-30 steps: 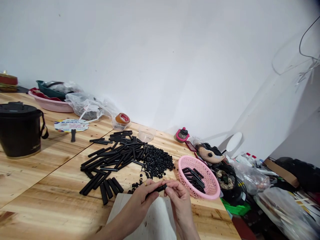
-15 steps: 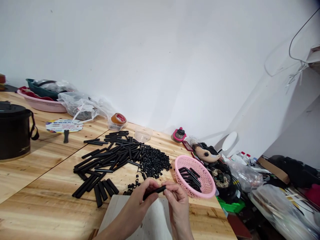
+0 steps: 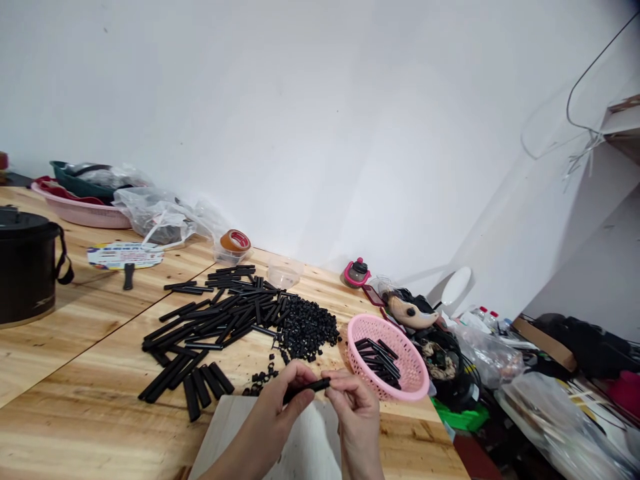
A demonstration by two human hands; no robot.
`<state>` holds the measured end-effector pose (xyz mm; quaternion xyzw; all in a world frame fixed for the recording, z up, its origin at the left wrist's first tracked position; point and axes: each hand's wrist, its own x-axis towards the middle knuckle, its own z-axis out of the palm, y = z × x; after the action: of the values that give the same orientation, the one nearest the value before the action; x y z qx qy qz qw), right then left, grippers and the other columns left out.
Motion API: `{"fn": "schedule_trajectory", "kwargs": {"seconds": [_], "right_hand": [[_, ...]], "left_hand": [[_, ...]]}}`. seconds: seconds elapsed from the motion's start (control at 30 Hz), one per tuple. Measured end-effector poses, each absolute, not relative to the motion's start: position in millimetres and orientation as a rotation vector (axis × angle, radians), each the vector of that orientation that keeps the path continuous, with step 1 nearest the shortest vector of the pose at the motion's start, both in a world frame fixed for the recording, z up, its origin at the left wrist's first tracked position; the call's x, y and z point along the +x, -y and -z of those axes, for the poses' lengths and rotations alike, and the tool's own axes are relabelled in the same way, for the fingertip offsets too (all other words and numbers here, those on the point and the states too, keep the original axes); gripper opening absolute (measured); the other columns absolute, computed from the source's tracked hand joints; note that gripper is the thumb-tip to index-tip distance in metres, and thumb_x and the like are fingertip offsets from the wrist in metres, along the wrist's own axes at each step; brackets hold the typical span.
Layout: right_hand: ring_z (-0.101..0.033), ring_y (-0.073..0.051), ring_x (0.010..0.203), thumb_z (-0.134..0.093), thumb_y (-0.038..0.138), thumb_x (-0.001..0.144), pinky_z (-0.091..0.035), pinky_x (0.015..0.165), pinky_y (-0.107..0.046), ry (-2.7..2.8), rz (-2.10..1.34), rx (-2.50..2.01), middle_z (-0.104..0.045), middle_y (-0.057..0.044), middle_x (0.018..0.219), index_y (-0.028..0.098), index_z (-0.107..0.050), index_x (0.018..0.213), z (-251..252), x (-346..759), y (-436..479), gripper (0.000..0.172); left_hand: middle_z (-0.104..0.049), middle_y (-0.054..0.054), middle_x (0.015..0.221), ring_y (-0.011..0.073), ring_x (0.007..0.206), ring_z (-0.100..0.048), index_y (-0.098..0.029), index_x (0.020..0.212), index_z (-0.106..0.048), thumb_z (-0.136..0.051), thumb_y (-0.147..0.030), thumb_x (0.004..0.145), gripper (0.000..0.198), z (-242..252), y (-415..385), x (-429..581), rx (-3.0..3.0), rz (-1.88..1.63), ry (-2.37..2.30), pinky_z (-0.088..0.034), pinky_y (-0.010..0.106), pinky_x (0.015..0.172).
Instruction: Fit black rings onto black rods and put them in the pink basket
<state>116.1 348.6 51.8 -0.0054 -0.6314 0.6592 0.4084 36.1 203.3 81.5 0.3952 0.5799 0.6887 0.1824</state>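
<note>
A short black tube (image 3: 318, 385) is held above a pale board (image 3: 306, 445) at the table's front. My left hand (image 3: 280, 417) is wrapped round its left part. The fingers of my right hand (image 3: 356, 408) pinch its right end. Just beyond the board lies a heap of small black pieces (image 3: 310, 327), with many black tubes (image 3: 225, 319) spread to the left of it. To the right of my right hand, a pink basket (image 3: 417, 373) has several black tubes inside.
At the left stands a black lidded bucket (image 3: 25, 267), near a paper fan (image 3: 125, 255). Orange tape (image 3: 235, 241) and a pink-and-grey bottle (image 3: 357, 273) are at the back. Plastic bags (image 3: 540, 413) and clutter lie beyond the right edge.
The view has shifted slightly. Both hands still hold the tube over the board, and my right fingers have moved a little around its end.
</note>
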Motion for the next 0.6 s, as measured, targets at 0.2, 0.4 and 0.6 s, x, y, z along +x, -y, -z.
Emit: {"fn": "schedule_trajectory", "kwargs": {"seconds": [0.2,0.4,0.6], "right_hand": [[-0.069,-0.022,0.089,-0.078,0.022,0.076,-0.055,0.080,-0.033,1.562,-1.710,-0.039,-0.076,-0.005,0.090,0.024,-0.075,0.076,-48.2,114.7,-345.7,0.003],[-0.068,-0.022,0.088,-0.077,0.022,0.076,-0.054,0.081,-0.034,1.563,-1.733,-0.052,-0.075,-0.006,0.089,0.024,-0.076,0.078,-47.1,112.9,-343.5,0.003],[-0.065,-0.019,0.086,-0.078,0.021,0.076,-0.053,0.077,-0.029,1.618,-1.610,-0.014,-0.071,-0.005,0.087,0.023,-0.076,0.076,-53.1,115.2,-347.1,0.003]], "left_hand": [[-0.066,0.003,0.091,0.0205,0.090,-0.060,-0.021,0.094,-0.062,-0.052,-0.029,0.091,0.013,-81.9,-202.1,38.3,1.117,-1.948,-1.714,-0.045,0.029,0.081],[-0.067,0.004,0.090,0.0219,0.089,-0.061,-0.020,0.091,-0.063,-0.054,-0.031,0.089,0.014,-80.5,-201.9,37.7,1.062,-1.960,-1.680,-0.046,0.030,0.081],[-0.067,0.003,0.089,0.0209,0.088,-0.060,-0.021,0.092,-0.063,-0.055,-0.030,0.089,0.013,-79.1,-202.4,36.6,1.070,-1.936,-1.749,-0.046,0.029,0.080]]}}
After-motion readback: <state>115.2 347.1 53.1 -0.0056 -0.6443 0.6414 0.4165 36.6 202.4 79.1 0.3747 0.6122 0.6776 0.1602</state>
